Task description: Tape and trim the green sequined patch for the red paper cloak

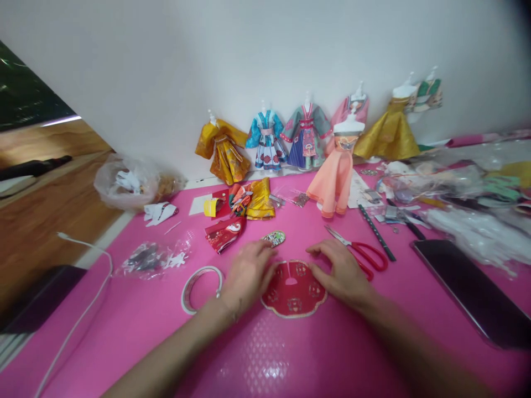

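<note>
A small red doll's cape [294, 304] with patterned motifs and a light scalloped trim lies flat on the pink table. It has a round neck opening and a slit at its far side. My left hand [249, 271] rests at the cape's left edge, fingers loosely bent and apart, a bracelet on its wrist. At the opposite edge, my right hand [342, 272] has its thumb by the cape and its fingers apart. Just beyond the left fingers lies a small patterned oval piece [274, 238]. Red-handled scissors [369, 255] lie beyond the right hand, partly hidden by it.
A tape roll [185, 293] lies left of my left hand. Folded red fabric [224, 235] is behind it. Dressed doll forms [265, 138] line the wall. A phone [473, 293], a dotted pencil [377, 233] and plastic bags [477, 232] occupy the right. A white cable [95, 298] runs along the left.
</note>
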Available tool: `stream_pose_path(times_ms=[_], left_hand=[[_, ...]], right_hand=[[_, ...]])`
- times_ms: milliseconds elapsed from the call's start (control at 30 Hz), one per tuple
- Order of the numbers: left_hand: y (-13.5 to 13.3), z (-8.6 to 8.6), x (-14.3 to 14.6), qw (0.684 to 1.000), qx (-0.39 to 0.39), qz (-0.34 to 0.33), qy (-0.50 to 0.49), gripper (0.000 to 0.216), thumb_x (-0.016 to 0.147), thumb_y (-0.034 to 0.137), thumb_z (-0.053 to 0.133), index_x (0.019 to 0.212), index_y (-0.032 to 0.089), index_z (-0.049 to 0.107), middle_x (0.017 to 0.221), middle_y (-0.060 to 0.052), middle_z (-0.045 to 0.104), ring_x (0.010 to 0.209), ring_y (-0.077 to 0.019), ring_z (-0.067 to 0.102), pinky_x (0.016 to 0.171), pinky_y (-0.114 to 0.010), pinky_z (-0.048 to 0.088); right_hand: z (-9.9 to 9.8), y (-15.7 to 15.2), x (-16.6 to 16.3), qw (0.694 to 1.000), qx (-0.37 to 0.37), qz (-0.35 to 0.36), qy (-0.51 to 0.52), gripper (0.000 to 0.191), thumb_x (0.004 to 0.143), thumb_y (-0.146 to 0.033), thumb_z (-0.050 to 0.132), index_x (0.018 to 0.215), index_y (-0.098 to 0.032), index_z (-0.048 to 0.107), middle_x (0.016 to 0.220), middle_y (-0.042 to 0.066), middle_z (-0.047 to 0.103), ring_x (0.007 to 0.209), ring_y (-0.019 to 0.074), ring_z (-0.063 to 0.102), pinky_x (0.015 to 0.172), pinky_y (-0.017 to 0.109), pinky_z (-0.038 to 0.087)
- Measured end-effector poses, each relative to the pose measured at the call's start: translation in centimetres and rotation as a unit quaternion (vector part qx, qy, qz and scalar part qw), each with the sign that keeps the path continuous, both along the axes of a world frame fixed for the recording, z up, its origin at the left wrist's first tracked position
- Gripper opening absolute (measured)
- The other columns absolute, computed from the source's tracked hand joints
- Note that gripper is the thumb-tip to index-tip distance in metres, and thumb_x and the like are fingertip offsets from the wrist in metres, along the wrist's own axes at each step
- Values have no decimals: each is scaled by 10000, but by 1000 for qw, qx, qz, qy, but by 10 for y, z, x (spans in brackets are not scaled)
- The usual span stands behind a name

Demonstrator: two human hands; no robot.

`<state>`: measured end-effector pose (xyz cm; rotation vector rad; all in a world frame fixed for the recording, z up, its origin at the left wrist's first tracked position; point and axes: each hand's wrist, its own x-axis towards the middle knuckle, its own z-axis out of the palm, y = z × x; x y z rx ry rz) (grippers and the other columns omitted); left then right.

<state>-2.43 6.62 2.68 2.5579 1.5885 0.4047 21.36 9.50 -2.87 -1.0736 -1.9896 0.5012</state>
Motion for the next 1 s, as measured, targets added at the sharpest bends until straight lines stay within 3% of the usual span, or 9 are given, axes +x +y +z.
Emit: stream_pose_path(times_ms=[100, 200, 300, 600, 767, 1000], left_hand=[[30, -3, -1, 998, 7, 67, 12, 225, 941, 178, 559, 1153, 152, 632, 1303, -172, 622, 1192, -319, 594, 1043, -493, 485], [46, -7, 3, 996, -12, 86, 30, 163, 880, 195, 653, 1039, 157, 652, 1144, -147, 685, 1092, -315, 630, 984, -461, 511], [50, -11, 5, 994, -25, 99, 39, 95, 867, 210, 669, 951, 175, 643, 996, -106, 699, 996, -290, 646, 905, -413, 524], [56, -23, 1, 993, -25, 117, 13, 86, 859, 161, 615, 937, 192, 600, 928, -67, 680, 909, -238, 644, 840, -356, 501], [43, -18, 8, 991, -19, 128, -23, 135, 855, 169, 584, 988, 185, 568, 950, -82, 670, 874, -252, 666, 782, -365, 519], [-4, -11, 14, 994, -20, 75, -73, 190, 847, 190, 572, 1035, 209, 552, 903, -62, 676, 785, -237, 692, 692, -343, 547]], right_hand=[[2, 0, 0, 1000, 6, -8, 12, 152, 841, -161, 585, 975, -216, 633, 866, 54, 691, 852, 244, 631, 803, 427, 505], [3, 0, 0, 1000, 12, -12, 19, 156, 841, -139, 577, 964, -213, 638, 851, 51, 694, 835, 237, 633, 789, 415, 503], [4, 0, -2, 1000, 19, -15, 20, 158, 841, -124, 566, 945, -216, 642, 839, 51, 699, 819, 235, 637, 776, 409, 498], [2, 0, -7, 999, 42, -6, 7, 183, 791, -76, 618, 903, -217, 653, 806, 36, 692, 799, 228, 632, 770, 393, 493], [2, 3, -5, 998, 65, -18, -3, 194, 791, -64, 597, 877, -232, 639, 794, 30, 681, 807, 231, 627, 778, 391, 497], [1, 7, -1, 990, 122, -65, -3, 225, 811, -43, 546, 908, -227, 629, 800, 29, 669, 792, 224, 640, 807, 420, 501]])
